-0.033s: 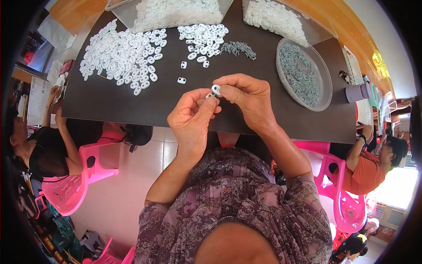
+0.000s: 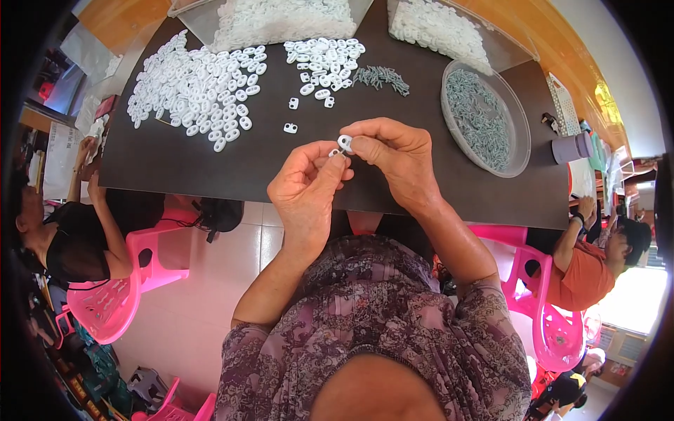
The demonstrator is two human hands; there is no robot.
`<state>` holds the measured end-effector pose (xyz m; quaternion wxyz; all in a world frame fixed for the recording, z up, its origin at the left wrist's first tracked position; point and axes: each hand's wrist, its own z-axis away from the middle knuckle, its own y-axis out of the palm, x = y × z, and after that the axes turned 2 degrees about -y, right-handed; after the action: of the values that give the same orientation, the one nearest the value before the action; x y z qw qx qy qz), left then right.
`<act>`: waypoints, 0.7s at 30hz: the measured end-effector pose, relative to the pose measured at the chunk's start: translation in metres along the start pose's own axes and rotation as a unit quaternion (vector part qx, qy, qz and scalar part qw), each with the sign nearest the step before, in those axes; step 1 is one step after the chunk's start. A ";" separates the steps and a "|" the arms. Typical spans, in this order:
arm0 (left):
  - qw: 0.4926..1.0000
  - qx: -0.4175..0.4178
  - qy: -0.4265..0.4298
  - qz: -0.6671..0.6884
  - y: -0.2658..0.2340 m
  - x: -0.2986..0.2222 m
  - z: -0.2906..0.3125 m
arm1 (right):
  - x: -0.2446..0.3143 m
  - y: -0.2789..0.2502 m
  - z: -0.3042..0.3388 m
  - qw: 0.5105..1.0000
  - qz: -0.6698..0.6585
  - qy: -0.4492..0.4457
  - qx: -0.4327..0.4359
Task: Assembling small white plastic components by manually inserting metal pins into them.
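Observation:
Over the near part of the dark table (image 2: pixel 210 168), my two hands meet. My left hand (image 2: pixel 307 189) is closed, pinching a small white plastic piece (image 2: pixel 334 152) between thumb and fingers. My right hand (image 2: pixel 399 158) grips a white oval plastic piece (image 2: pixel 345 142) with a hole in it, between thumb and forefinger. The two pieces are very close; fingers hide whether they touch. Just beyond them a small white block with two holes (image 2: pixel 290 128) lies on the table. Farther off are a smaller heap of white pieces (image 2: pixel 324 59) and a little pile of grey screws (image 2: pixel 381 78).
A large spread of white oval pieces (image 2: pixel 189 88) covers the far left. Behind stand clear bins of white pieces (image 2: pixel 281 24) (image 2: pixel 439 31). At right are a round clear tub (image 2: pixel 522 133) of grey screws and a purple-grey cup (image 2: pixel 572 147). People sit on both sides, near pink chairs (image 2: pixel 105 309).

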<state>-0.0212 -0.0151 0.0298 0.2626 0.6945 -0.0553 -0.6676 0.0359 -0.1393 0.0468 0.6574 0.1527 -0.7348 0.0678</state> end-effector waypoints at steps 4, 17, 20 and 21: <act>1.000 -0.001 0.012 0.006 0.002 0.001 -0.001 | -0.006 0.000 0.001 1.000 0.012 -0.023 0.001; 0.999 0.015 0.045 0.019 0.000 0.010 -0.004 | -0.008 0.000 0.001 0.986 0.136 -0.095 0.018; 0.999 0.017 0.035 0.020 0.003 0.011 -0.005 | -0.008 -0.002 0.000 0.981 0.159 -0.113 0.018; 0.999 0.017 0.035 0.020 0.003 0.012 -0.005 | -0.009 -0.002 0.000 0.976 0.176 -0.127 0.015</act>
<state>-0.0142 -0.0210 0.0205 0.2662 0.7206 -0.0712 -0.6362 0.0373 -0.1404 0.0372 0.5344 0.0387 -0.8263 0.1736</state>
